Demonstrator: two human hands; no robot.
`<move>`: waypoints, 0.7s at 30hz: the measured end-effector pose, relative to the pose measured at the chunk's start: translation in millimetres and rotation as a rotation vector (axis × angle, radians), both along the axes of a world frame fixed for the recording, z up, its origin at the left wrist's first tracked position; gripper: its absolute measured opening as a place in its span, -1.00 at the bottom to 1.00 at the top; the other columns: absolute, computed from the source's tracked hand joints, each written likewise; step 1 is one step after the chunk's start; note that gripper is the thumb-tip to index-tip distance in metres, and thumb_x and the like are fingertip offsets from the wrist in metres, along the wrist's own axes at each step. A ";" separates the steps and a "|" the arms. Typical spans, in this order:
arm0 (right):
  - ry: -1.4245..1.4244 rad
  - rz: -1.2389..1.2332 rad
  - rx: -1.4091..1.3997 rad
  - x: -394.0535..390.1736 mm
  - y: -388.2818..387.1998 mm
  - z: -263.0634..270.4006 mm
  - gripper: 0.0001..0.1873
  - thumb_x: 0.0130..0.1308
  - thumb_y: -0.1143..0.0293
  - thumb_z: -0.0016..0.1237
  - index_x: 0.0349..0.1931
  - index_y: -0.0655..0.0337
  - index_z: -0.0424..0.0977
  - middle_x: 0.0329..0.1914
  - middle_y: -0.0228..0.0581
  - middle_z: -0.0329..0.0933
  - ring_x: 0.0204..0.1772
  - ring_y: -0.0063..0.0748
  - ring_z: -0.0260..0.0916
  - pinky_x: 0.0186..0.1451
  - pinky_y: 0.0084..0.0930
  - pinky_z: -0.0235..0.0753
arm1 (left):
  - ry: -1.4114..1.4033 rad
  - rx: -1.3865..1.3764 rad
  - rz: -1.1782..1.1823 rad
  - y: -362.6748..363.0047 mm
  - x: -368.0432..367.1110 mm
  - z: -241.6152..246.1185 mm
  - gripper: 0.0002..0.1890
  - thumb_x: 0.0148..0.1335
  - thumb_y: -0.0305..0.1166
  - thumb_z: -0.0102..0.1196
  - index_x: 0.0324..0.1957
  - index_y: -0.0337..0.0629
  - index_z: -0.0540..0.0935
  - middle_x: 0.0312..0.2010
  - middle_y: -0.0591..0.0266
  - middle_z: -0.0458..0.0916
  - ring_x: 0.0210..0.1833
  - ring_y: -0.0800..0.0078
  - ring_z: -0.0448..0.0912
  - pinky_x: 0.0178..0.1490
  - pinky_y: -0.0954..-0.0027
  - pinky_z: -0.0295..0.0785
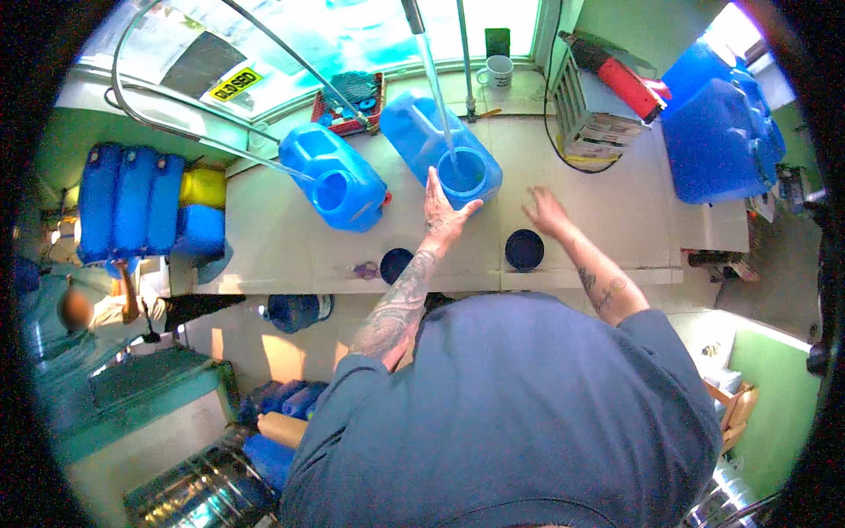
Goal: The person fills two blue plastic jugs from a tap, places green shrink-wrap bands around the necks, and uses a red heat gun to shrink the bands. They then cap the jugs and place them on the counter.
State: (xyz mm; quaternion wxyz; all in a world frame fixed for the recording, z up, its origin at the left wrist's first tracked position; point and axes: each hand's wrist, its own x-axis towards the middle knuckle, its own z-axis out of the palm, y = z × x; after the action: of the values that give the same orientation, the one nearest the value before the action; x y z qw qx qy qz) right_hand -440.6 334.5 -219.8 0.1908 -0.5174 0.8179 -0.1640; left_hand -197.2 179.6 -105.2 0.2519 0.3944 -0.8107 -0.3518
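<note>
Water pours from a metal pipe (413, 16) into the wide mouth of a blue plastic jug (412, 125). My left hand (445, 214) is spread around the near side of that mouth, fingers at its left and thumb at its right. To the right of the jug, my right hand (546, 210) hovers over the counter, fingers apart and holding nothing. Another stream runs from a curved pipe (191, 136) into a second blue jug (360, 168), which has a small red part low on its side. Two dark round discs (525, 249) show near the counter's front; whether lids or openings, I cannot tell.
A red basket (350, 99) with blue caps and a white mug (498, 71) stand by the window. A red-and-black heat gun (620, 79) lies on a box at right, beside large blue jugs (716, 145). More blue jugs (132, 201) and a person (129, 307) are at left.
</note>
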 end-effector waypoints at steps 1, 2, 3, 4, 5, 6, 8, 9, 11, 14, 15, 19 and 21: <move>0.050 0.000 -0.016 -18.3 -23.6 1.4 -0.36 0.40 0.08 0.09 0.37 0.25 0.31 0.40 0.16 0.33 0.45 0.15 0.28 0.50 -0.06 0.31 | -0.066 0.031 0.012 -0.4 0.9 -5.1 0.33 0.05 0.05 0.50 0.57 -0.39 -0.16 0.53 -0.28 0.07 0.60 -0.11 0.07 0.62 0.05 0.02; 0.066 0.002 -0.089 -32.9 -45.9 3.1 -0.35 0.40 0.08 0.09 0.37 0.24 0.31 0.40 0.16 0.33 0.45 0.16 0.28 0.50 -0.06 0.31 | -0.125 0.032 0.011 -1.3 2.9 -9.3 0.27 0.10 0.05 0.45 0.58 -0.34 -0.14 0.54 -0.27 0.06 0.59 -0.12 0.09 0.61 0.05 0.04; 0.077 -0.007 -0.121 -45.7 -67.8 5.7 -0.34 0.40 0.08 0.09 0.38 0.24 0.30 0.40 0.17 0.32 0.44 0.16 0.27 0.49 -0.06 0.31 | -0.098 -0.002 -0.007 -2.9 5.1 -12.4 0.24 0.15 0.06 0.41 0.59 -0.30 -0.15 0.55 -0.24 0.05 0.60 -0.09 0.08 0.61 0.04 0.03; 0.082 -0.007 -0.091 -56.7 -90.4 9.3 -0.32 0.40 0.07 0.09 0.41 0.22 0.27 0.43 0.17 0.28 0.47 0.15 0.25 0.51 -0.07 0.29 | -0.127 0.009 -0.011 -5.1 7.9 -14.1 0.20 0.19 0.06 0.36 0.59 -0.26 -0.16 0.56 -0.21 0.04 0.61 -0.06 0.06 0.61 0.03 0.01; 0.090 -0.011 -0.044 -65.8 -112.9 13.6 -0.29 0.39 0.07 0.09 0.44 0.20 0.23 0.47 0.17 0.24 0.50 0.15 0.22 0.53 -0.07 0.27 | -0.168 0.043 -0.018 -7.8 10.2 -14.3 0.16 0.24 0.06 0.32 0.60 -0.23 -0.17 0.56 -0.18 0.03 0.62 -0.03 0.04 0.61 0.01 0.00; 0.084 0.003 -0.022 -73.5 -133.4 17.8 -0.26 0.39 0.05 0.07 0.47 0.17 0.18 0.52 0.13 0.18 0.53 0.13 0.17 0.55 -0.06 0.25 | -0.186 0.030 -0.034 -10.5 12.7 -13.0 0.13 0.28 0.06 0.28 0.60 -0.22 -0.16 0.57 -0.18 0.04 0.62 -0.03 0.04 0.61 0.02 0.00; 0.073 0.019 0.057 -82.6 -170.8 22.2 -0.19 0.40 -0.01 0.05 0.55 0.10 0.08 0.63 0.06 0.05 0.61 0.11 0.08 0.59 -0.05 0.19 | -0.240 0.047 -0.064 -15.6 16.1 -7.1 0.05 0.35 0.04 0.19 0.61 -0.20 -0.16 0.57 -0.17 0.04 0.63 -0.01 0.04 0.61 0.02 0.00; 0.070 0.032 0.089 -84.7 -186.4 21.7 -0.16 0.38 0.01 0.06 0.56 0.10 0.05 0.64 0.04 0.03 0.61 0.09 0.07 0.60 -0.05 0.19 | -0.279 0.070 -0.080 -17.8 17.3 -3.1 0.03 0.36 0.03 0.17 0.60 -0.20 -0.16 0.57 -0.16 0.04 0.63 0.01 0.03 0.61 0.02 -0.01; 0.071 0.051 0.145 -88.8 -211.6 17.8 -0.12 0.36 0.03 0.09 0.58 0.11 0.00 0.66 0.01 0.00 0.63 0.06 0.05 0.60 -0.06 0.18 | -0.331 0.099 -0.102 -19.9 18.1 4.0 0.00 0.39 0.01 0.14 0.60 -0.21 -0.16 0.58 -0.16 0.03 0.64 0.03 0.00 0.61 0.02 -0.01; 0.072 0.059 0.156 -88.7 -234.2 8.5 -0.05 0.32 0.04 0.12 0.59 0.20 -0.05 0.67 0.00 -0.01 0.64 0.04 0.03 0.61 -0.08 0.17 | -0.329 0.107 -0.103 -20.8 18.5 8.8 0.00 0.39 0.01 0.14 0.60 -0.21 -0.15 0.58 -0.19 0.02 0.64 0.02 0.00 0.62 0.03 -0.01; 0.072 0.037 0.192 -88.9 -237.5 7.2 -0.04 0.32 0.03 0.12 0.58 0.22 -0.05 0.67 0.01 -0.01 0.64 0.04 0.04 0.61 -0.09 0.18 | -0.333 0.115 -0.105 -20.6 18.7 8.4 -0.01 0.39 0.01 0.14 0.60 -0.21 -0.15 0.58 -0.20 0.02 0.64 0.02 0.01 0.62 0.04 -0.01; 0.058 0.041 0.172 -88.6 -237.8 15.6 -0.09 0.31 0.03 0.12 0.54 0.26 0.04 0.58 0.08 0.15 0.56 0.09 0.18 0.55 -0.11 0.27 | -0.298 0.074 -0.109 -21.6 22.1 1.5 -0.02 0.38 -0.07 0.17 0.61 -0.15 -0.14 0.57 -0.20 0.05 0.62 -0.05 0.06 0.60 0.03 0.05; 0.030 0.062 0.119 -87.6 -236.2 23.8 -0.11 0.32 0.03 0.12 0.53 0.27 0.07 0.55 0.10 0.18 0.53 0.10 0.22 0.53 -0.09 0.29 | -0.285 0.066 -0.122 -21.8 24.2 -2.2 -0.02 0.38 -0.09 0.18 0.61 -0.12 -0.15 0.57 -0.17 0.05 0.62 -0.08 0.06 0.59 0.02 0.08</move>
State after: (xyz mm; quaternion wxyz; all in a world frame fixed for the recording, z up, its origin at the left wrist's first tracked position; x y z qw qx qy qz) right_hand -528.1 98.3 -196.1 0.2138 -0.5328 0.8125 -0.1014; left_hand -173.0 157.9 -107.3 0.0994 0.3986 -0.8487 -0.3331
